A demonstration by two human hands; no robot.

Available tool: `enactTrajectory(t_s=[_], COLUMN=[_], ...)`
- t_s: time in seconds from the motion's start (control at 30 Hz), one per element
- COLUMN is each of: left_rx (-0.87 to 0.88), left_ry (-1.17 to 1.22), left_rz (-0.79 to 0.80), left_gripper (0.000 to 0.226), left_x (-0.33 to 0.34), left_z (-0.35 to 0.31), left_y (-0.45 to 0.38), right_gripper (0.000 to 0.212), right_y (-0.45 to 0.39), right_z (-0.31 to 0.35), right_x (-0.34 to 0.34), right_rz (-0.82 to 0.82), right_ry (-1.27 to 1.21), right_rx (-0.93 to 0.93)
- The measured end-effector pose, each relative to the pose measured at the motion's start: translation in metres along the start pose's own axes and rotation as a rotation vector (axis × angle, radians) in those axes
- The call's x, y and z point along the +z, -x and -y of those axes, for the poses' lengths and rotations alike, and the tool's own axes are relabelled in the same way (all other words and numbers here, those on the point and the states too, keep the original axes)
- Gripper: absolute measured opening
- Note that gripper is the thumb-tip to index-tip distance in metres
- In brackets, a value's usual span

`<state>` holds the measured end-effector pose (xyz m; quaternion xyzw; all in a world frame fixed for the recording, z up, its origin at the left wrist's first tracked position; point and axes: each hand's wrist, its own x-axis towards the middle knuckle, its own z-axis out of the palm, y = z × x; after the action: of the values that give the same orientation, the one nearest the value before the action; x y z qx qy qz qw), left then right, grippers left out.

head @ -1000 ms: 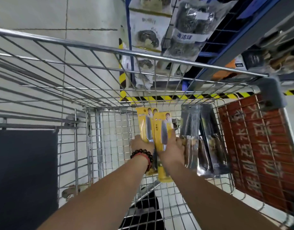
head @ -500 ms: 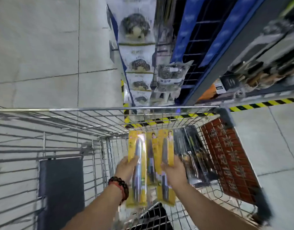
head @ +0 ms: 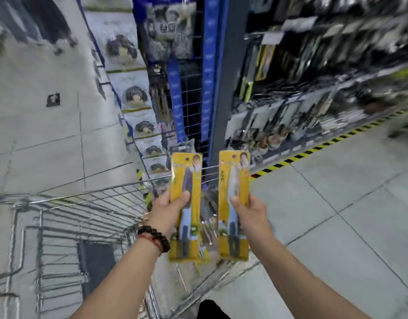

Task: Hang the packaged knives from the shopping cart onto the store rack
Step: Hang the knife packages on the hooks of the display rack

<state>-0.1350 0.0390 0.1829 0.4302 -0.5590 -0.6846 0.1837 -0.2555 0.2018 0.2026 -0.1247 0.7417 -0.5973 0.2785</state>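
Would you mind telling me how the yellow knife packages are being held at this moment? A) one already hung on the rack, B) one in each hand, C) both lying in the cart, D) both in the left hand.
B: the left hand grips one yellow knife package, and the right hand grips the other package, above the shopping cart.

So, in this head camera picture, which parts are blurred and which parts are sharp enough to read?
Head view: the rack at upper right is smeared by motion blur, its goods unreadable; the shopping cart wires look smeared and wavy; the floor lines bend, as wide-angle distortion would cause. The two yellow knife packages, in the left hand and the right hand, are sharper, but their print stays illegible.
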Motion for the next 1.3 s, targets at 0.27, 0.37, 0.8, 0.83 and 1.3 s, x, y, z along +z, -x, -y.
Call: enactTrajectory(t_s=[0.27, 0.37, 0.8, 0.83, 1.3], left_rx=[0.227, 0.301, 0.381, 0.383, 0.353], left_ry=[0.023, 0.014, 0.019, 0.025, 0.019], left_rz=[0.333, 0.417, 0.577, 0.572, 0.383], left_gripper=[0.007, 0.01, 0.01, 0.009, 0.008], left_x=[0.096, 0.139, 0.346, 0.358, 0.441], left_z=[-0.05, -0.06, -0.071, -0.07, -0.087], left_y=[0.123, 0.162, 0.282, 0.288, 0.229], right_gripper=[0.005, 0.006, 0.01, 0.009, 0.007], right_y=[0.137, 0.17, 0.219, 0.218, 0.099], right_z=[0.043, 0.05, 0.059, 0.056, 0.06], right_x=[-0.111, -0.155, -0.377, -0.392, -0.46], right_rz=[-0.315, -0.394, -0.569, -0.57, -0.393], right_ry=[-0.043, -0.069, -0.17, -0.175, -0.221], right_rx=[-0.108, -0.147, -0.232, -0.236, -0.231])
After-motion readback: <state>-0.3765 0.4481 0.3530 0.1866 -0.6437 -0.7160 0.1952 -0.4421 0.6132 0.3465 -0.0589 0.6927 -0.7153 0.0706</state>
